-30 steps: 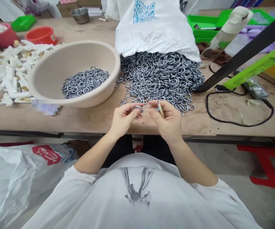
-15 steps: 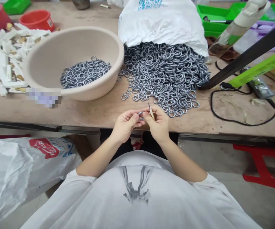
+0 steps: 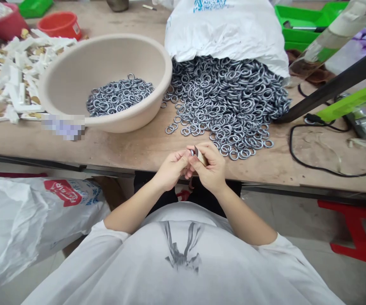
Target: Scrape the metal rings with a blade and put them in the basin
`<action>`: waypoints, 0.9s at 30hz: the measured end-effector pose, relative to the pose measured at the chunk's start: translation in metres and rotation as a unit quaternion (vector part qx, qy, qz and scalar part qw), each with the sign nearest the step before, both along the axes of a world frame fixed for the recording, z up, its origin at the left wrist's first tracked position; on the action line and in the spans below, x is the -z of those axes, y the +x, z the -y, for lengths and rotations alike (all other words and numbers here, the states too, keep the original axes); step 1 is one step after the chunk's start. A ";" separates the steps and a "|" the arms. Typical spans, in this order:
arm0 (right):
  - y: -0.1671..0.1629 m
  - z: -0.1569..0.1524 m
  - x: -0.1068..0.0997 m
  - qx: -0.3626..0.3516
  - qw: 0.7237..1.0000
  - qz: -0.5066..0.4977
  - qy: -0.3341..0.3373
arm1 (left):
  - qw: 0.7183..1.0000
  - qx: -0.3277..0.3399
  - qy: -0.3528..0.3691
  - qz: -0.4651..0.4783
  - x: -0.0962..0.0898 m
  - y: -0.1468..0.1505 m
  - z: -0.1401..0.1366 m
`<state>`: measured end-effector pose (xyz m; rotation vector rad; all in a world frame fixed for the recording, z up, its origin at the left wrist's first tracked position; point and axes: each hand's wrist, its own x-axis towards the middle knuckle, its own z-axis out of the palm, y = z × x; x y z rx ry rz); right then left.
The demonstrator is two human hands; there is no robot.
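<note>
While pinched almost edge-on, gray ring (image 3: 192,152): at the tips of left thumb and forefinger, right thumb tip just beside; partly hidden by fingers.
Left hand (image 3: 171,169): thumb and forefinger pinching the ring, remaining fingers curled together beneath.
Right hand (image 3: 212,166): thumb and bent forefinger closed around a tool; pressure of thumb on the ring not clear.
Tool (image 3: 202,157): pale handle between right thumb and forefinger, dark pointed tip upward, just right of the ring.
Table (image 3: 122,150): wooden, near edge running behind the hands.
Loose rings (image 3: 230,97): heaped beyond the right hand, spilling from the sack mouth.
Basin (image 3: 138,122): beige, left of the heap, more rings inside.
White pieces (image 3: 17,91): strewn left of the basin.
Sack (image 3: 227,36): white, behind the heap.
Red tub (image 3: 56,25): beyond the white pieces.
</note>
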<state>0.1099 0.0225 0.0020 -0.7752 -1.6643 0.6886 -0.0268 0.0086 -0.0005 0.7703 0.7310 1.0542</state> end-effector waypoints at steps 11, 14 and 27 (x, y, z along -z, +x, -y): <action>0.019 -0.005 -0.009 -0.018 0.994 0.096 -0.039 | 0.999 -0.039 -0.035 0.009 -0.012 -0.002 -0.001; 0.020 0.000 -0.011 -0.019 0.992 0.125 0.005 | 0.998 -0.033 -0.050 0.025 -0.011 -0.002 0.000; 0.017 0.002 -0.015 -0.104 0.983 0.119 -0.093 | 0.992 0.003 -0.082 0.091 -0.010 -0.008 0.003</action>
